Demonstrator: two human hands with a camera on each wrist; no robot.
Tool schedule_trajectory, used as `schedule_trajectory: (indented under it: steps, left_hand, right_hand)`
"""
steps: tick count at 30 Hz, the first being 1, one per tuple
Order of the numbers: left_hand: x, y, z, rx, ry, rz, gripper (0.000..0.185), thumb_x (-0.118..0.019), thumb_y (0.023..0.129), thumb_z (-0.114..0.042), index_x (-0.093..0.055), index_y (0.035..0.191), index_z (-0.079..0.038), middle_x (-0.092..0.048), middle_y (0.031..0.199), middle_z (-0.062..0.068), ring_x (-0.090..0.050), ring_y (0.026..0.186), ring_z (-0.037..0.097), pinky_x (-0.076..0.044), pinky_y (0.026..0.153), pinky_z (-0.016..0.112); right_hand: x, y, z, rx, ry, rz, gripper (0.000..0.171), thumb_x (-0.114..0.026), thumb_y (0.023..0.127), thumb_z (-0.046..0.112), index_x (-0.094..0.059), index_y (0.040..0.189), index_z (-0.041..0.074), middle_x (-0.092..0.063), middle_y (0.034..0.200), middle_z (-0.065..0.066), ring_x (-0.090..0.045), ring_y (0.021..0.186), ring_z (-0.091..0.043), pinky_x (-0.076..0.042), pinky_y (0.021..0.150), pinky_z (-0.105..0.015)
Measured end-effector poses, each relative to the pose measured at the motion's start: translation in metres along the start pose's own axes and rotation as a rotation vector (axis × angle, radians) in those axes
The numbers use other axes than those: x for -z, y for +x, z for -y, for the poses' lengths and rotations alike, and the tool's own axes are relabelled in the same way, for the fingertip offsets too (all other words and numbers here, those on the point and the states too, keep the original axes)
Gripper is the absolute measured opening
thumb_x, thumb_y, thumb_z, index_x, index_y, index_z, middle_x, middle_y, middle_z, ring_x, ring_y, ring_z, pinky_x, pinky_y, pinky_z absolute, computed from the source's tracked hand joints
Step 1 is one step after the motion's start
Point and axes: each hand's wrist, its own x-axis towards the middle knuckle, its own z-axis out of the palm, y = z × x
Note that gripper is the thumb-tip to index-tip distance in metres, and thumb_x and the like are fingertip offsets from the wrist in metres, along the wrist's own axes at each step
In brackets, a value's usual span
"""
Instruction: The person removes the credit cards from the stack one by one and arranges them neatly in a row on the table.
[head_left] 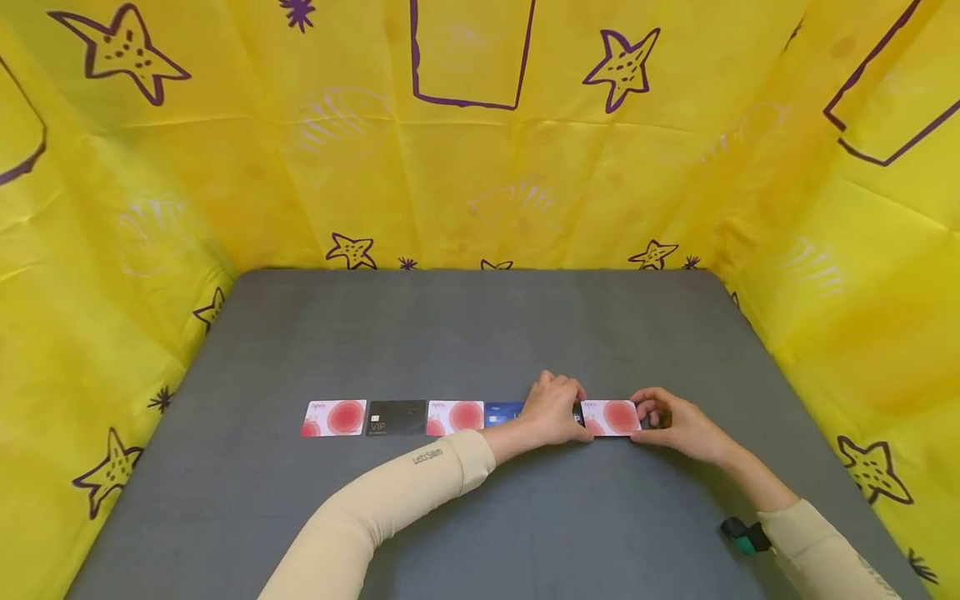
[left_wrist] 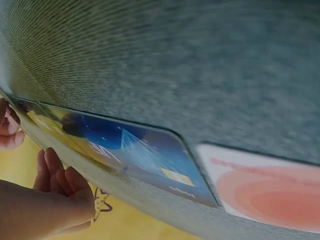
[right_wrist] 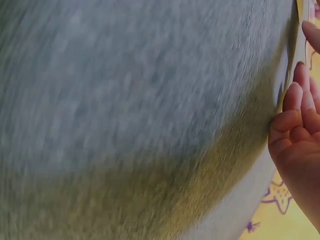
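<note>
Head view, looking down at a grey desk [head_left: 480, 517] walled in by yellow sheeting printed with purple stars [head_left: 480, 167]. Nearest the viewer, two forearms in cream sleeves reach forward; a small green and black device [head_left: 742, 535] sits at the right wrist. Past them, a row of cards lies flat across the desk. The left hand [head_left: 553, 412] rests palm down on the row, fingers curled loosely over a dark card that it mostly hides, just beside a blue card [head_left: 503, 413]. The right hand [head_left: 675, 423] touches the right end of a white card with a red circle [head_left: 613, 417], fingers bent at its edge; whether it pinches the card cannot be told. Left of the blue card lie another white card with a red circle [head_left: 454, 417], a black VIP card [head_left: 397, 417], and a third white and red card [head_left: 334, 417], edge to edge.
</note>
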Motion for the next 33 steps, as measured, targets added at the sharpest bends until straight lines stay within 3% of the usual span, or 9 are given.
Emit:
schedule_trajectory:
  steps: [5, 18, 33]
  left_hand:
    - [-0.005, 0.006, -0.007, 0.022, 0.016, 0.005, 0.050, -0.088, 0.064, -0.043, -0.067, 0.103, -0.019, -0.061, 0.098, -0.006, -0.045, 0.098, 0.016, -0.036, 0.081, 0.025]
    - [-0.019, 0.018, -0.018, 0.053, -0.004, 0.010, 0.053, -0.088, 0.063, -0.045, -0.065, 0.104, -0.020, -0.059, 0.099, -0.007, -0.043, 0.101, 0.014, -0.035, 0.081, 0.025]
    - [-0.024, 0.019, -0.021, 0.082, 0.007, 0.034, 0.050, -0.085, 0.068, -0.046, -0.065, 0.106, -0.020, -0.054, 0.105, -0.004, -0.040, 0.106, 0.016, -0.032, 0.083, 0.030]
  right_hand:
    - [0.006, -0.001, -0.014, 0.018, 0.017, -0.007, 0.048, -0.081, 0.078, 0.006, -0.055, 0.118, -0.002, -0.059, 0.094, -0.012, -0.053, 0.080, -0.025, -0.041, 0.066, -0.022]
    - [0.023, -0.006, -0.025, 0.064, 0.021, 0.015, 0.045, -0.081, 0.079, 0.008, -0.056, 0.115, 0.000, -0.060, 0.088, -0.010, -0.052, 0.079, -0.020, -0.040, 0.066, -0.024]
    - [0.024, -0.004, -0.029, -0.048, -0.129, 0.030, 0.049, -0.083, 0.078, 0.023, -0.056, 0.117, 0.007, -0.056, 0.088, -0.002, -0.050, 0.081, -0.017, -0.041, 0.068, -0.024]
